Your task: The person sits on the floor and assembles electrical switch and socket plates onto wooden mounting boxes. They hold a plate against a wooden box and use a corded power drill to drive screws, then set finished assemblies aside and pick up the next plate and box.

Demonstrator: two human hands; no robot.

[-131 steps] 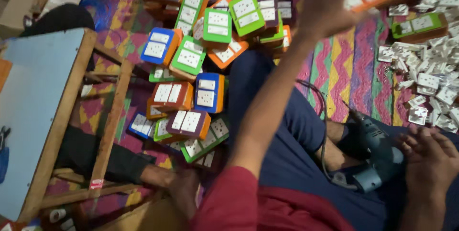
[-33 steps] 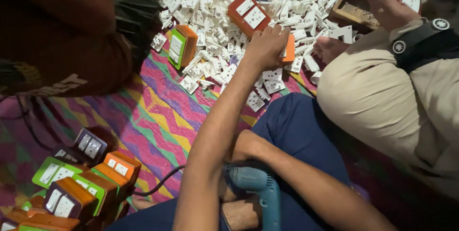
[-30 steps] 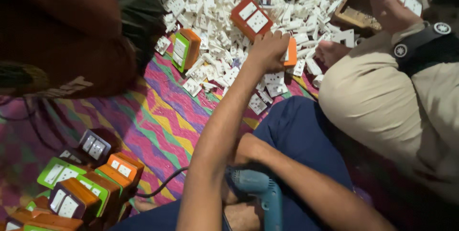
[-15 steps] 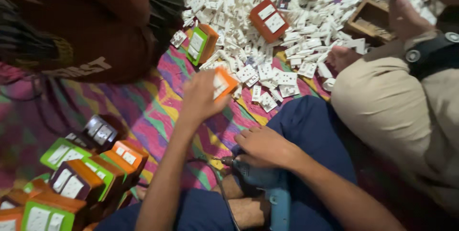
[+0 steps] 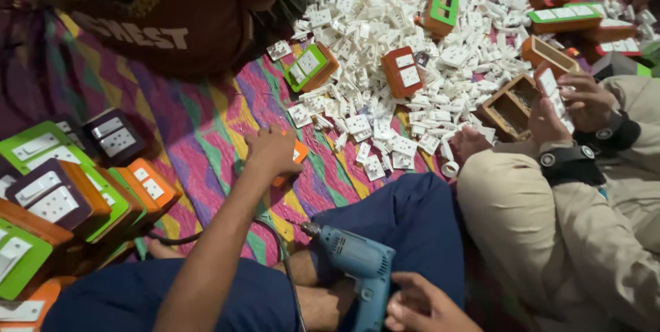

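My left hand [image 5: 270, 152] is closed around a small orange switch box [image 5: 298, 152] and holds it just above the striped mat [image 5: 206, 119]. It is short of the heap of white switch parts [image 5: 385, 78]. My right hand [image 5: 421, 304] sits at the bottom edge, its fingers curled on the grip of a blue electric drill [image 5: 357, 263]. The drill lies across my lap with its bit pointing left. Its cable [image 5: 278, 249] loops under my left forearm.
Stacked green, orange and dark switch boxes [image 5: 62, 187] crowd the left. More boxes, such as a green one [image 5: 309, 67] and a red-brown one [image 5: 402, 71], lie in the heap. A person in beige [image 5: 550, 236] at right holds a white plate over an open wooden box [image 5: 509, 106]. Another person in a brown shirt [image 5: 172, 16] sits beyond.
My left hand reached into the white heap, took hold of the orange box and drew it back toward me and to the left. My right hand stayed at the drill.
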